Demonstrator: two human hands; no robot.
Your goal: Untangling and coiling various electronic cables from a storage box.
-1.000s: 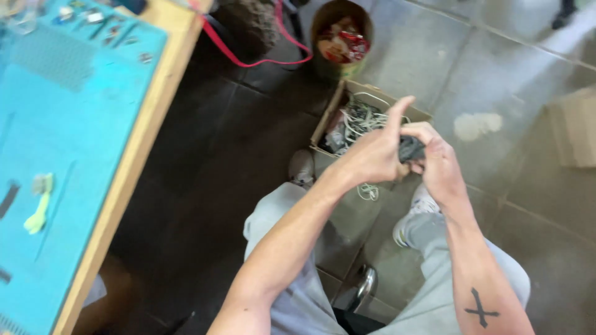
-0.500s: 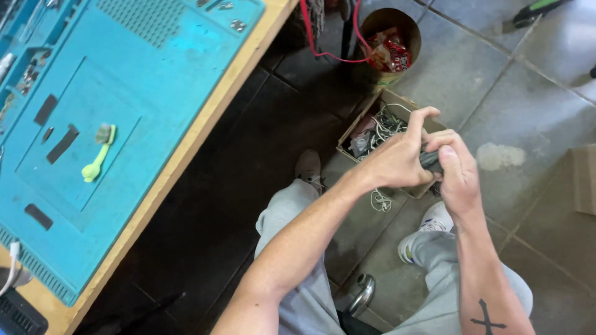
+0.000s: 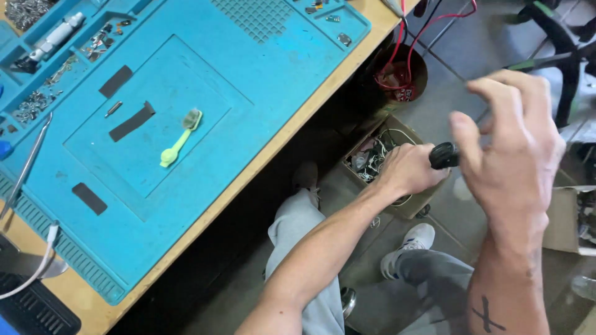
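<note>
While the left hand (image 3: 406, 174) is clenched around a small black object (image 3: 444, 155), only the dark rounded end pokes out of the fist, so I can't tell exactly what it is. It's held out over the floor, right of the wooden bench (image 3: 292, 133) and just above a cardboard box of tangled white wires (image 3: 379, 158). The right hand (image 3: 509, 149) is open with fingers spread and loosely curled, thumb tip just beside the black end, not really gripping anything.

If you're working an end piece like that, I'd say keep the fist steady and low over the lap, and let thumb and forefinger of the free hand do the fine bit. Over a box of cables, anything dropped would be a pain to find, so pulling it nearer the body seems smart.

On the bench to the left is a blue work mat (image 3: 248, 93) with a light green brush (image 3: 180, 138) lying in the middle, a few dark strips (image 3: 131, 122) and trays of small screws (image 3: 31, 105) along the far left. A round bin (image 3: 400, 77) with red wires sits on the floor beyond the box.
</note>
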